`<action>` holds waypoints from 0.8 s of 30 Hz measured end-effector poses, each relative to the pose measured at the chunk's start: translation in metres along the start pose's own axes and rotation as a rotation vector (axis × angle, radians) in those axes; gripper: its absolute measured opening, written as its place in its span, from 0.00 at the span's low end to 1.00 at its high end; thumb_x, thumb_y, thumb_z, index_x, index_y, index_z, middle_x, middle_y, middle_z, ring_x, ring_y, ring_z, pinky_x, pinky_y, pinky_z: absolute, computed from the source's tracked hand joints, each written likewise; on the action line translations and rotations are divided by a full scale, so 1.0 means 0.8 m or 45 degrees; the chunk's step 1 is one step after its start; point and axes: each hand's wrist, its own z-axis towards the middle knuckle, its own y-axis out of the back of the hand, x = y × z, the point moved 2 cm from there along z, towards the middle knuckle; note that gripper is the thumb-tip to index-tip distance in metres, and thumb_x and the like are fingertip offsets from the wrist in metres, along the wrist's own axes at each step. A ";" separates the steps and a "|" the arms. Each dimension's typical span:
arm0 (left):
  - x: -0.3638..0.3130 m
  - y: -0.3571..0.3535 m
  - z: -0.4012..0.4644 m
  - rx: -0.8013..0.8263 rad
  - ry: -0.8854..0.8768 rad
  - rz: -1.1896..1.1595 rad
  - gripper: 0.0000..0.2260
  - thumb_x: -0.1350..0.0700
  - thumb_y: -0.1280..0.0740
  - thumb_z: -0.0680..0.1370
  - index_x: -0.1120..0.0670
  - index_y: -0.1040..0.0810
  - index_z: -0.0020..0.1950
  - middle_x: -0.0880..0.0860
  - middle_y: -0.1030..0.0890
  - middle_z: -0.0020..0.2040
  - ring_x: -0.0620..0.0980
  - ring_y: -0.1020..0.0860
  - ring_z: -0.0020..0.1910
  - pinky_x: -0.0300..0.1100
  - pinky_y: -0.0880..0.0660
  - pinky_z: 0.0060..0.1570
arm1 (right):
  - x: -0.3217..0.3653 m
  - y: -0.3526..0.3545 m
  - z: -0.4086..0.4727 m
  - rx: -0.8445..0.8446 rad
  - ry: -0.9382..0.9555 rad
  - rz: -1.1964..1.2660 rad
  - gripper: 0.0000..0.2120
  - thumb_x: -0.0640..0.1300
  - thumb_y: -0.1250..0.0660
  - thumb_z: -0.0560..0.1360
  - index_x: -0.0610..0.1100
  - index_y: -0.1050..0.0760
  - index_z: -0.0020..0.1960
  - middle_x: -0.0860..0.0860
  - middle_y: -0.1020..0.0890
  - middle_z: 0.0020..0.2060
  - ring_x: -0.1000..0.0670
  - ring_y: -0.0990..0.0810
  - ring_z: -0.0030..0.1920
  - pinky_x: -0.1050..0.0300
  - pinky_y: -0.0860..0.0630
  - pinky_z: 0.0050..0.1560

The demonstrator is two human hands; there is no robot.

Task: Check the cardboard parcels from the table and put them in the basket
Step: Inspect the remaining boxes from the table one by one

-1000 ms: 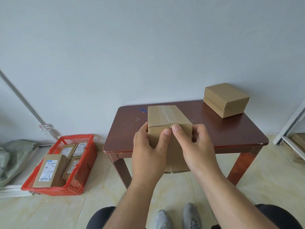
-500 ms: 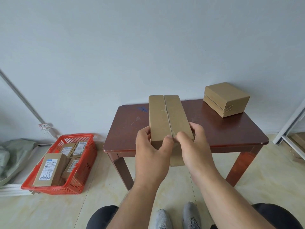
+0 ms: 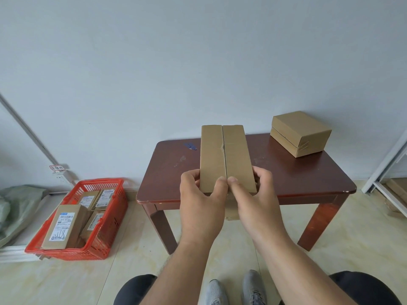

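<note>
Oblong cardboard parcel [image 3: 225,158] now tipped seam-up, left hand [image 3: 201,208] and right hand [image 3: 256,202] fingers seemingly gripping its near end.

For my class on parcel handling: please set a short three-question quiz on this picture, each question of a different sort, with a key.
1. True or false: the held parcel is gripped by both the left hand and the right hand.
2. Where does the other parcel sit? A) in the red basket B) on the far right part of the table C) on the floor
3. Fill in: the parcels in the basket show white ___ on their upper faces.

Key: 1 true; 2 B; 3 labels.
</note>
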 end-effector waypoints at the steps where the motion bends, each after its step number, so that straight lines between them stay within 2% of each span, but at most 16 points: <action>1: 0.000 0.000 0.001 0.001 -0.004 -0.008 0.14 0.49 0.25 0.78 0.44 0.28 0.56 0.43 0.18 0.54 0.38 0.17 0.47 0.32 0.23 0.40 | 0.000 0.001 0.000 0.008 0.005 -0.007 0.16 0.48 0.25 0.78 0.58 0.28 0.61 0.61 0.14 0.49 0.61 0.15 0.48 0.53 0.18 0.51; 4: 0.002 0.003 0.002 0.010 -0.013 -0.003 0.15 0.46 0.25 0.78 0.44 0.28 0.59 0.42 0.19 0.57 0.35 0.19 0.51 0.27 0.24 0.42 | -0.001 0.002 0.000 0.031 0.027 -0.018 0.17 0.47 0.25 0.77 0.60 0.28 0.59 0.65 0.15 0.49 0.60 0.15 0.48 0.53 0.18 0.50; 7: 0.008 0.004 -0.001 0.043 -0.061 0.071 0.20 0.45 0.26 0.79 0.44 0.27 0.68 0.38 0.25 0.63 0.29 0.24 0.57 0.25 0.26 0.48 | -0.002 0.004 0.005 0.021 0.026 -0.008 0.19 0.45 0.26 0.77 0.60 0.26 0.63 0.59 0.14 0.52 0.60 0.15 0.50 0.55 0.18 0.51; 10: 0.012 0.002 -0.009 0.057 -0.135 0.163 0.24 0.47 0.26 0.79 0.46 0.28 0.74 0.37 0.30 0.62 0.29 0.26 0.58 0.22 0.29 0.51 | -0.001 0.001 0.012 0.028 0.048 -0.041 0.23 0.53 0.28 0.75 0.58 0.24 0.70 0.56 0.18 0.61 0.58 0.16 0.56 0.52 0.17 0.58; 12: 0.014 0.001 -0.011 0.063 -0.150 0.179 0.26 0.48 0.25 0.79 0.45 0.28 0.75 0.37 0.30 0.62 0.31 0.26 0.59 0.22 0.29 0.51 | 0.000 0.001 0.015 0.022 0.065 -0.089 0.26 0.56 0.28 0.77 0.56 0.25 0.74 0.58 0.22 0.63 0.61 0.18 0.58 0.54 0.19 0.60; 14: 0.014 0.002 -0.008 0.049 -0.149 0.167 0.25 0.49 0.24 0.78 0.45 0.28 0.73 0.38 0.30 0.63 0.30 0.27 0.60 0.22 0.30 0.51 | -0.001 0.002 0.016 0.031 0.081 -0.103 0.25 0.54 0.29 0.79 0.55 0.26 0.75 0.58 0.24 0.63 0.63 0.19 0.57 0.57 0.19 0.60; 17: 0.011 0.006 0.002 0.017 -0.122 0.129 0.20 0.48 0.24 0.78 0.43 0.28 0.66 0.39 0.30 0.61 0.28 0.28 0.57 0.21 0.29 0.48 | -0.004 0.001 0.012 0.073 0.087 -0.100 0.24 0.51 0.28 0.80 0.58 0.26 0.75 0.59 0.24 0.63 0.62 0.19 0.58 0.56 0.19 0.60; 20: 0.007 0.008 0.010 -0.015 -0.080 0.069 0.18 0.44 0.24 0.77 0.42 0.29 0.61 0.40 0.25 0.59 0.33 0.22 0.54 0.29 0.24 0.47 | -0.006 0.001 0.008 0.083 0.096 -0.090 0.25 0.48 0.27 0.79 0.58 0.27 0.75 0.61 0.24 0.64 0.61 0.19 0.60 0.59 0.20 0.59; 22: 0.006 0.008 0.011 -0.021 -0.062 0.037 0.17 0.42 0.24 0.76 0.42 0.29 0.58 0.42 0.20 0.56 0.35 0.19 0.50 0.31 0.22 0.44 | -0.006 0.003 0.008 0.080 0.086 -0.081 0.26 0.47 0.26 0.78 0.59 0.27 0.73 0.61 0.22 0.64 0.61 0.19 0.60 0.59 0.20 0.58; 24: 0.007 0.008 0.009 -0.027 -0.063 0.030 0.15 0.44 0.24 0.77 0.42 0.29 0.56 0.42 0.18 0.53 0.34 0.18 0.47 0.28 0.24 0.40 | -0.005 0.003 0.008 0.076 0.050 -0.064 0.24 0.46 0.25 0.77 0.60 0.25 0.69 0.60 0.17 0.60 0.60 0.17 0.57 0.56 0.19 0.56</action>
